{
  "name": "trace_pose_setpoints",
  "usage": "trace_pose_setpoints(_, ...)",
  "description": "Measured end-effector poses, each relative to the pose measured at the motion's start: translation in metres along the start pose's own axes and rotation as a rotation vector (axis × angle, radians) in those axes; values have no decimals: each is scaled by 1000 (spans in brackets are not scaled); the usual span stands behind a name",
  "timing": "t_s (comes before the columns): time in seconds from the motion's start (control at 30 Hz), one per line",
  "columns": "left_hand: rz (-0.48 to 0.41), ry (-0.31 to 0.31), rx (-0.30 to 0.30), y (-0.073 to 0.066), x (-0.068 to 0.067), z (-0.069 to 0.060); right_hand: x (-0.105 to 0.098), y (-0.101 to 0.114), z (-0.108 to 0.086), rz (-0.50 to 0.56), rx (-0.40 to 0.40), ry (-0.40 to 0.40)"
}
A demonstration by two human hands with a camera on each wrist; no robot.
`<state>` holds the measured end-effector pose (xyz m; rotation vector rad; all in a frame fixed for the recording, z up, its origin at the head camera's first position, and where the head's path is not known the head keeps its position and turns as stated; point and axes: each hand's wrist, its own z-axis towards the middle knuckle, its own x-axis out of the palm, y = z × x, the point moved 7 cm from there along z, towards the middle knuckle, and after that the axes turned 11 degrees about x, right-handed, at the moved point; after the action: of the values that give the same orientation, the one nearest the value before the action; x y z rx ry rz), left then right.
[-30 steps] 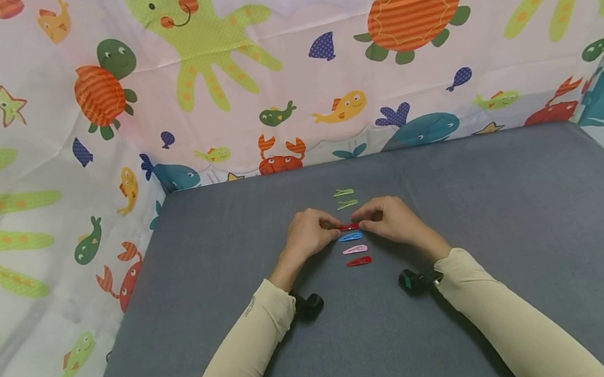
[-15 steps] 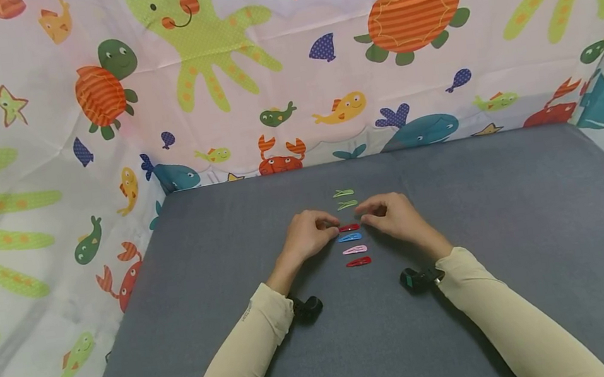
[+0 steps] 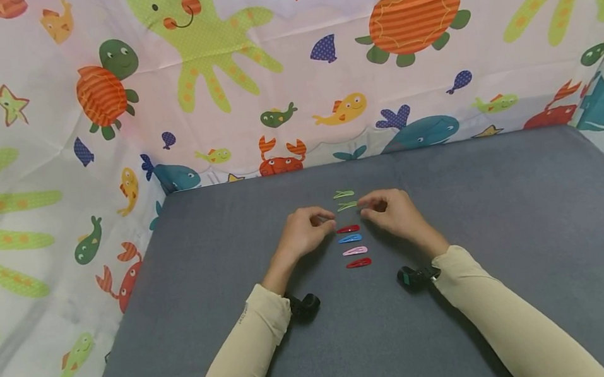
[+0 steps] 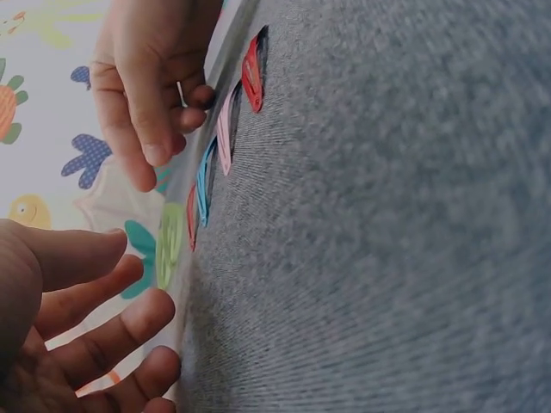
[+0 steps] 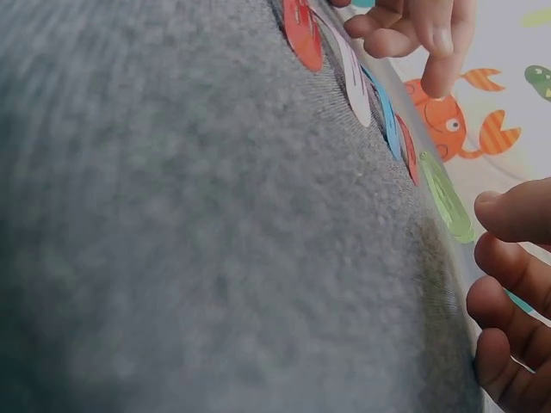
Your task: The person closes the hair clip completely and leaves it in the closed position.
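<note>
Several snap hair clips lie in a column on the grey cloth. From far to near in the head view come a green hair clip (image 3: 344, 194), a second green hair clip (image 3: 347, 206), a red hair clip (image 3: 348, 229), a blue hair clip (image 3: 350, 239), a pink hair clip (image 3: 355, 251) and another red hair clip (image 3: 359, 263). Both green ones look spread in a V. My left hand (image 3: 304, 231) is left of the farther red clip, holding nothing. To the right, my right hand (image 3: 393, 213) has its fingertips close to the nearer green clip; contact cannot be made out.
Grey cloth (image 3: 202, 259) covers the table on both sides of the column. A printed curtain (image 3: 242, 82) with sea animals stands behind the table and along its sides. Each wrist carries a black camera, such as the left one (image 3: 305, 307).
Both hands have let go of the farther red clip, which now lies flat behind the blue one. They have drawn apart and shifted slightly away from me, toward the green clips.
</note>
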<state>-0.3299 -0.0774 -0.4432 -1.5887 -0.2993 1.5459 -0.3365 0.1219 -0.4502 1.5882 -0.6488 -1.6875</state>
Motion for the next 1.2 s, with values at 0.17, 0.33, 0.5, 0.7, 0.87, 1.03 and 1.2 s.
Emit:
trace_pose_setpoints(0.17, 10, 3, -1, -3, -2, 0, 0, -1, 3, 0, 10, -17)
trace_pose_setpoints(0.33, 60, -19, -18, -3, -3, 2, 1, -2, 7, -5, 25, -33)
trace_pose_setpoints(0.5, 118, -35, -33, -1, -2, 7, 2, -1, 10, -52, 49, -51)
trace_pose_setpoints(0.7, 167, -41, -29, 3, -3, 13, 3, 0, 14, -120, 69, -64)
trace_pose_setpoints(0.87, 185, -43, -19, 5, -4, 17, 6, 2, 18, -152, 88, -43)
trace_pose_setpoints(1.03, 224, -36, -27, 6, -3, 23, 7, 1, 22, -183, 99, -17)
trace_pose_setpoints(1.2, 246, -34, -39, 5, -1, 27, 9, 1, 27, -226, 86, 2)
